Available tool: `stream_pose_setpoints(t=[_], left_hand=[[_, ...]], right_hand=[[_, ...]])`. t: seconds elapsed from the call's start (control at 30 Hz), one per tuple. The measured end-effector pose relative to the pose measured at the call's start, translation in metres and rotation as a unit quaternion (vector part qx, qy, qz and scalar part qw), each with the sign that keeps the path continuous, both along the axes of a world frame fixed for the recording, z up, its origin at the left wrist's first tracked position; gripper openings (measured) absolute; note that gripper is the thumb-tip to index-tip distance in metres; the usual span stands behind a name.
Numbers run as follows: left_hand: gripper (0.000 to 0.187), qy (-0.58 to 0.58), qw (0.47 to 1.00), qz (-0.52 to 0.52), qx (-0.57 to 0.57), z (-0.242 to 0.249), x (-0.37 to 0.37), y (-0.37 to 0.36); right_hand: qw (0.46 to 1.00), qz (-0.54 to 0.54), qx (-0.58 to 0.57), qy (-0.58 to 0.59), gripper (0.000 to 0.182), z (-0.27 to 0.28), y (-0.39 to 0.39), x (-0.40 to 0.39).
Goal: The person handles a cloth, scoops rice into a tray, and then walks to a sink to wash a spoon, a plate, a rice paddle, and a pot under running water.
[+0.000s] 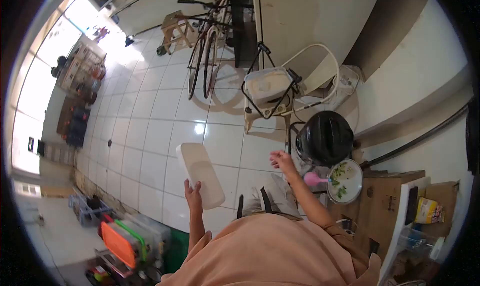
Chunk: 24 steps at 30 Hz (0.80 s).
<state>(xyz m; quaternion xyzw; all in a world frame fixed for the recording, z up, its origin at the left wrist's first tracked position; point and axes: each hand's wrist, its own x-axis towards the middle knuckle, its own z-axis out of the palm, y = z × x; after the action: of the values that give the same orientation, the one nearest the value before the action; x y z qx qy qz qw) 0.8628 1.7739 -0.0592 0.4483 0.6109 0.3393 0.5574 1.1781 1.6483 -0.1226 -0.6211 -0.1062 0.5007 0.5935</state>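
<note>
White plastic, by the look of it, makes up the long box (pixel 201 172) held out over the tiled floor (pixel 157 117), on the left side of the body and clear of anything else. At its lower left edge the left hand (pixel 194 198) has hold of it, fingers and thumb closed on the side nearest the body. I would judge the box light for its length and fairly stiff, smooth enough to slip if wet, and more likely to crack at a corner than to bend. One hand seems enough — though a grip so near one end lets the far end dip, so the middle of a long side would balance better. It is a narrow oblong with rounded corners, plain and pale, with a greyer shadow across its broad face; whether that face is hollow or flat I cannot tell. It slants, far end to the left. Further right, the right hand (pixel 283 162) is raised with fingers loosely bent and nothing seen in it. Beyond that stand a black bin (pixel 325 137) and, just nearer the body, a bowl (pixel 354 180) with green leaves (pixel 342 191).
</note>
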Motion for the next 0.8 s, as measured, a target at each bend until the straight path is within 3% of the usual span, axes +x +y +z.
stream_pose_setpoints(t=[0.1,0.2,0.3,0.33,0.43,0.47,0.63,0.73,0.8], left_hand=[[0.062,0.024,0.998,-0.056,0.000,0.003,0.064,0.084],[0.056,-0.014,0.991,-0.126,-0.033,0.006,0.120,0.153],[0.047,0.041,0.993,-0.115,0.008,-0.010,0.165,0.204],[0.042,0.026,0.992,-0.122,0.006,-0.002,0.184,0.216],[0.040,0.037,0.989,-0.142,-0.019,-0.018,0.203,0.258],[0.040,0.047,0.989,-0.134,-0.034,-0.020,0.209,0.269],[0.040,0.037,0.987,-0.115,-0.107,-0.041,0.236,0.324],[0.062,0.010,0.977,-0.152,-0.147,-0.082,0.237,0.373],[0.054,0.038,0.956,-0.244,-0.160,-0.095,0.246,0.415]], right_hand=[[0.995,-0.089,0.016,-0.033,0.016,-0.007,0.075,0.066],[0.994,-0.094,0.007,-0.052,0.025,-0.037,0.161,0.135],[0.929,-0.055,-0.145,-0.337,0.031,-0.110,0.248,0.193],[0.904,-0.044,-0.199,-0.377,0.045,-0.123,0.272,0.206],[0.837,-0.009,-0.256,-0.484,0.059,-0.142,0.318,0.229],[0.856,0.011,-0.288,-0.428,0.070,-0.149,0.333,0.236],[0.813,0.055,-0.374,-0.442,0.073,-0.164,0.359,0.236],[0.823,0.030,-0.371,-0.429,0.070,-0.182,0.358,0.243],[0.851,0.016,-0.366,-0.375,0.063,-0.187,0.356,0.243]])
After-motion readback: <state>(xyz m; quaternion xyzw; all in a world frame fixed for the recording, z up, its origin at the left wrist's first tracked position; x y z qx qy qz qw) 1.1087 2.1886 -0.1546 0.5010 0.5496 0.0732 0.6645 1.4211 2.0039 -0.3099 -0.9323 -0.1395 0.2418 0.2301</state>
